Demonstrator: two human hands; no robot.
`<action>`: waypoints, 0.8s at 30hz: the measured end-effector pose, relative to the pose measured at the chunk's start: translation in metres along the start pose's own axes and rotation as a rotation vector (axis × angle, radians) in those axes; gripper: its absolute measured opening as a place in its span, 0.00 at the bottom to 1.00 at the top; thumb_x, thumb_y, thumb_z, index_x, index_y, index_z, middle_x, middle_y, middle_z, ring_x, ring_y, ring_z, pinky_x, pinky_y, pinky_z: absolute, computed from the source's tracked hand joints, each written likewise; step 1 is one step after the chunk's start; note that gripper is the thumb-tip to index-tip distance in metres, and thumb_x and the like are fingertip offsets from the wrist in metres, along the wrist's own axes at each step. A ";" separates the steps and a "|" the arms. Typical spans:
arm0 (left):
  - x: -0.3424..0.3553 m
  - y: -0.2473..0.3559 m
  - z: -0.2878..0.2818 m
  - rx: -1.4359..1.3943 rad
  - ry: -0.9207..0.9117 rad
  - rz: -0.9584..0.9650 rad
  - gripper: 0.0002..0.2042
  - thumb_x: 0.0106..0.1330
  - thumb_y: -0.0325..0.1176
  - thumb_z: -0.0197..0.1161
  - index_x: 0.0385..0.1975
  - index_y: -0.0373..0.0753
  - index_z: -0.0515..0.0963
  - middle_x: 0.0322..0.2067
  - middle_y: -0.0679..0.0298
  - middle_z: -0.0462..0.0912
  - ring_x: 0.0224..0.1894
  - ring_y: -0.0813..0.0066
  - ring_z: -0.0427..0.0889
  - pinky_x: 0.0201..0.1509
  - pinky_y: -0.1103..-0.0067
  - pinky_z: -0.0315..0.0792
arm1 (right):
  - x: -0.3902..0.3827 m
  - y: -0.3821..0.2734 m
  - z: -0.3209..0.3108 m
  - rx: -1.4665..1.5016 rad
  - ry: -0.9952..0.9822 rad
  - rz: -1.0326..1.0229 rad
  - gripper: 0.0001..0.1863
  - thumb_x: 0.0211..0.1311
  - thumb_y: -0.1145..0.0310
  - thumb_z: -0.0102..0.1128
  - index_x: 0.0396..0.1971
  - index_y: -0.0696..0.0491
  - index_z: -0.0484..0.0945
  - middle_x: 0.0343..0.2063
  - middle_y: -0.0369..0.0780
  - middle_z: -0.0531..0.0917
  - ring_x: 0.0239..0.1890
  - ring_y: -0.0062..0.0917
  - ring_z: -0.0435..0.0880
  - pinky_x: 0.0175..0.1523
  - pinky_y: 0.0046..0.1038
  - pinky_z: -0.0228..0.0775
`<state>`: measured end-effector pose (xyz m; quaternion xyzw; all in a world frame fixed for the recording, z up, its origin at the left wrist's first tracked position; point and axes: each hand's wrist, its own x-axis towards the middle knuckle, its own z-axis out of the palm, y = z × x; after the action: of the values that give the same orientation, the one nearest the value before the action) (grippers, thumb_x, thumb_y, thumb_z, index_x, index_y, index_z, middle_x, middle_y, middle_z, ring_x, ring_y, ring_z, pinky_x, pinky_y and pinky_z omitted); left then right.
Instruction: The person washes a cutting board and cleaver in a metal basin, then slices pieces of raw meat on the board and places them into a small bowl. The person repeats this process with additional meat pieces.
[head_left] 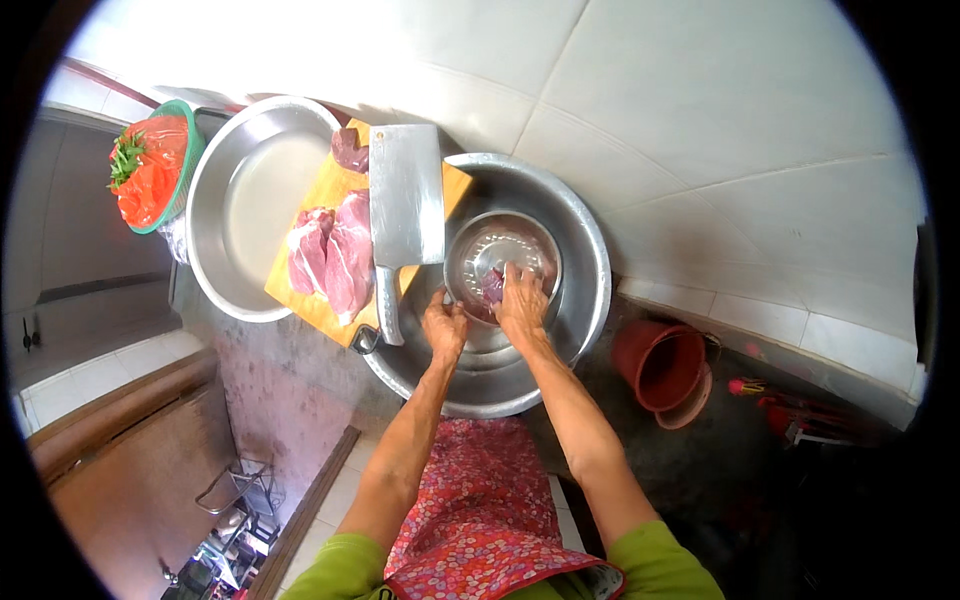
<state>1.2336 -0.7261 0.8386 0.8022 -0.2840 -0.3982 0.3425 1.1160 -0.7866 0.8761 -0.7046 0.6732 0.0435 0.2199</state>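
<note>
My left hand (pixel 445 326) pinches the near left rim of a small metal bowl (pixel 553 245), its thumb and fingers closed there. Inside that bowl lies a dark red piece of meat (pixel 493 286) in what looks like water. My right hand (pixel 522 302) reaches down into the bowl with bent fingers closed on the meat; the fingertips are partly hidden. The small bowl sits within a large metal basin (pixel 585 225). Left of it, a wooden cutting board (pixel 322 200) bears a cleaver (pixel 407 205), two pink pieces of meat (pixel 348 258) and a small dark red piece (pixel 350 150).
A second wide metal basin (pixel 207 205) holds cloudy liquid, partly under the board. Farther left stands a green basket (pixel 190 150) with a red plastic bag (pixel 160 150) and green leaves. A red bucket (pixel 640 350) is on the right, by the tiled wall (pixel 740 130).
</note>
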 end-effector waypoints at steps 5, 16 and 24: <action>0.002 0.001 0.004 -0.044 -0.014 -0.040 0.21 0.57 0.24 0.59 0.52 0.30 0.72 0.19 0.58 0.81 0.20 0.73 0.80 0.27 0.76 0.73 | 0.020 0.003 0.012 0.184 0.079 0.008 0.25 0.42 0.69 0.70 0.43 0.56 0.71 0.40 0.50 0.76 0.44 0.44 0.77 0.47 0.42 0.72; 0.000 -0.009 0.013 -0.088 -0.022 -0.049 0.21 0.58 0.23 0.59 0.54 0.30 0.70 0.23 0.57 0.81 0.21 0.74 0.81 0.22 0.79 0.76 | 0.025 0.012 -0.023 0.361 0.104 0.079 0.18 0.51 0.65 0.63 0.43 0.56 0.77 0.42 0.48 0.80 0.45 0.43 0.79 0.51 0.39 0.68; -0.033 -0.002 -0.012 0.083 0.019 0.081 0.18 0.59 0.30 0.60 0.49 0.29 0.73 0.20 0.57 0.81 0.19 0.74 0.81 0.22 0.77 0.73 | -0.036 -0.018 -0.042 0.595 0.110 0.081 0.20 0.54 0.69 0.59 0.47 0.60 0.74 0.39 0.48 0.81 0.42 0.42 0.80 0.48 0.38 0.70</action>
<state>1.2270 -0.6965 0.8574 0.8072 -0.3292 -0.3644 0.3276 1.1200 -0.7685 0.9316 -0.5831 0.6950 -0.1848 0.3780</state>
